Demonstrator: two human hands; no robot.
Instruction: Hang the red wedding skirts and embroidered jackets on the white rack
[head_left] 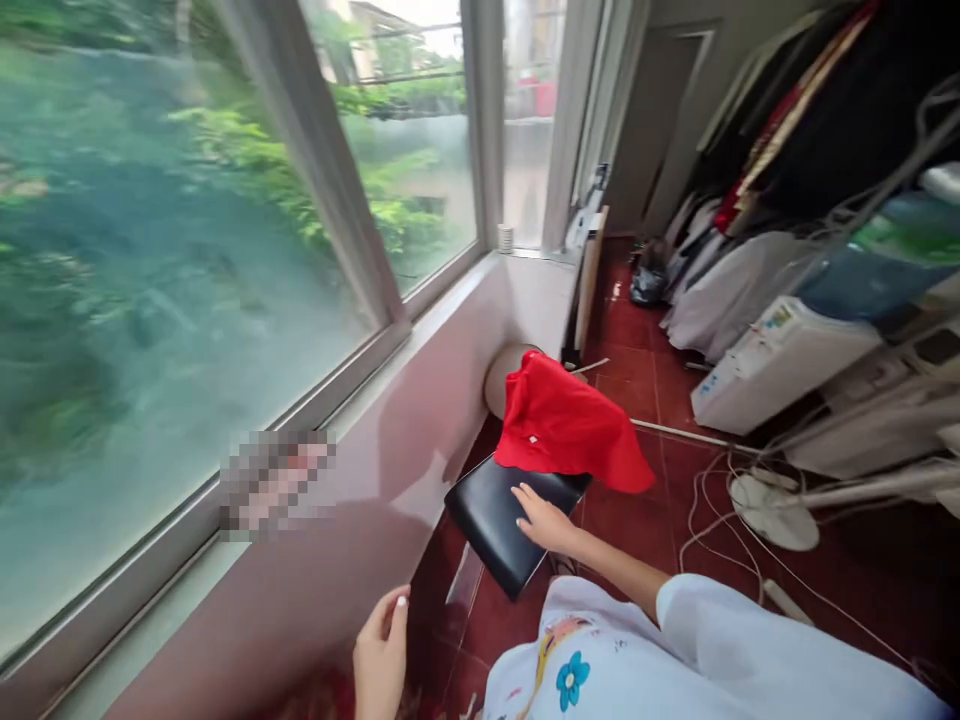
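My right hand [547, 522] reaches over the black padded seat [499, 520] with its fingers stretched and apart, holding nothing. Whether it touches the seat I cannot tell. A red cloth [570, 420] with a small white mark lies draped over the far end of the seat, just beyond my fingertips. Lower down, near the pink wall, my left hand [382, 645] is raised with its fingers curled in and the thumb close to the index finger. Nothing shows in it.
Windows line the left above a sill [442, 310]. A round bin-like object [504, 378] stands behind the red cloth. On the right are a white water dispenser [780, 360], hanging clothes [817, 110], a round white base [776, 510] and loose cables [697, 510] on the red floor.
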